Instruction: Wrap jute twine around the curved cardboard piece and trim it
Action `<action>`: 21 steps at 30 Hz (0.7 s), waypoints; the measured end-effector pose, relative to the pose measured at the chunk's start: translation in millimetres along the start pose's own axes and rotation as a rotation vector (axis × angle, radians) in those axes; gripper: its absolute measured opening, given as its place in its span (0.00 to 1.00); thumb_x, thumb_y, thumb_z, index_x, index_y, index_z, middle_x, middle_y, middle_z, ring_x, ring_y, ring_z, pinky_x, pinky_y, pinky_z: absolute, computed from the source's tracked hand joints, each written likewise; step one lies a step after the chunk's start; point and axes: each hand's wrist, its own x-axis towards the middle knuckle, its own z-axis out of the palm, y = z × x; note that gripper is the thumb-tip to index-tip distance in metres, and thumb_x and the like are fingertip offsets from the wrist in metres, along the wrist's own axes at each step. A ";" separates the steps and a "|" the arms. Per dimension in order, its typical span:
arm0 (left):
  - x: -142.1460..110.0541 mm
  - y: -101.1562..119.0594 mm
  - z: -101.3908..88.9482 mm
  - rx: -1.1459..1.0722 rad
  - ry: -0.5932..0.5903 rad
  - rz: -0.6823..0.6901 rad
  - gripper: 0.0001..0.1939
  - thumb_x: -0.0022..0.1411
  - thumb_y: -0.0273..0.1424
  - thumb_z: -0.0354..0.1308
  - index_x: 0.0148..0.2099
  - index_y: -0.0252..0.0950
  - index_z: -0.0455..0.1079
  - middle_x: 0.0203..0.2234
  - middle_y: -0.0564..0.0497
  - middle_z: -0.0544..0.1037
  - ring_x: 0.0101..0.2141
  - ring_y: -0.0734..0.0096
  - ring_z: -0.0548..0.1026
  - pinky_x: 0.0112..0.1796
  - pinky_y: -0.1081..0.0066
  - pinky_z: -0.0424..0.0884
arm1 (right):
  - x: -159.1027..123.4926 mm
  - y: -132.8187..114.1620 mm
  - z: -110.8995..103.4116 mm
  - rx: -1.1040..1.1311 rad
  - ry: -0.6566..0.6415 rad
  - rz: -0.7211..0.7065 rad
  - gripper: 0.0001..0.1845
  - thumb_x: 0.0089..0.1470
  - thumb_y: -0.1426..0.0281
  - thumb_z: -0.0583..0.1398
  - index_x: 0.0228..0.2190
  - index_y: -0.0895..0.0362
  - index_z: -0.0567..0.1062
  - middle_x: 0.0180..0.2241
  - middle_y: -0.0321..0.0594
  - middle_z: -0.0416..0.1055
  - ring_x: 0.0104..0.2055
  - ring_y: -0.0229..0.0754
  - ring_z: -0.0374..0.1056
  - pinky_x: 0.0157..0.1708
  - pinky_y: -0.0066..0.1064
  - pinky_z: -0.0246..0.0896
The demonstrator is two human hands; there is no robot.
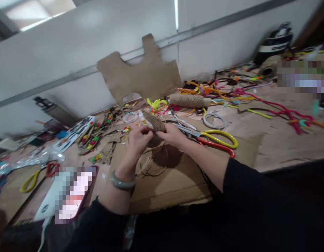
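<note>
Brown ridged piece (157, 122) | between left hand (139, 140) and right hand (174, 135) | both clamped on its near edge

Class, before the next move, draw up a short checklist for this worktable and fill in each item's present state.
1. Right hand holding the striped brown piece: ok.
2. Left hand at that piece: ok; whether its fingers grip it, cannot tell.
3. Thin cord below the hands free of loose loops: not ok, it lies looped.
4. Cardboard under the work: ok.
5. Red-and-yellow scissors laid down, not held: ok.
6. Underside of the piece neat: cannot tell, hidden.
</note>
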 end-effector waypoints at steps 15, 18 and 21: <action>2.9 -16.8 -2.3 -0.402 -0.205 -0.123 0.10 0.50 0.36 0.60 0.30 0.34 0.75 0.22 0.53 0.74 0.24 0.75 0.67 0.29 0.72 0.62 | 1.8 12.0 3.4 0.316 -0.031 0.112 0.16 0.43 0.66 0.61 0.36 0.60 0.74 0.33 0.41 0.74 0.36 0.44 0.68 0.37 0.36 0.66; 3.1 -15.8 -5.6 -0.456 -0.370 -0.186 0.08 0.48 0.34 0.61 0.26 0.33 0.73 0.19 0.54 0.71 0.23 0.76 0.66 0.29 0.72 0.62 | 1.4 12.2 1.5 0.295 -0.025 0.105 0.19 0.43 0.68 0.62 0.40 0.59 0.74 0.37 0.42 0.75 0.41 0.46 0.69 0.43 0.39 0.65; 1.1 -14.4 -5.0 -0.514 -0.410 -0.224 0.07 0.47 0.31 0.62 0.24 0.33 0.70 0.19 0.55 0.70 0.23 0.77 0.66 0.29 0.73 0.62 | 0.1 12.9 -0.3 0.280 -0.067 0.107 0.18 0.45 0.70 0.62 0.41 0.58 0.73 0.38 0.42 0.75 0.41 0.46 0.69 0.44 0.39 0.65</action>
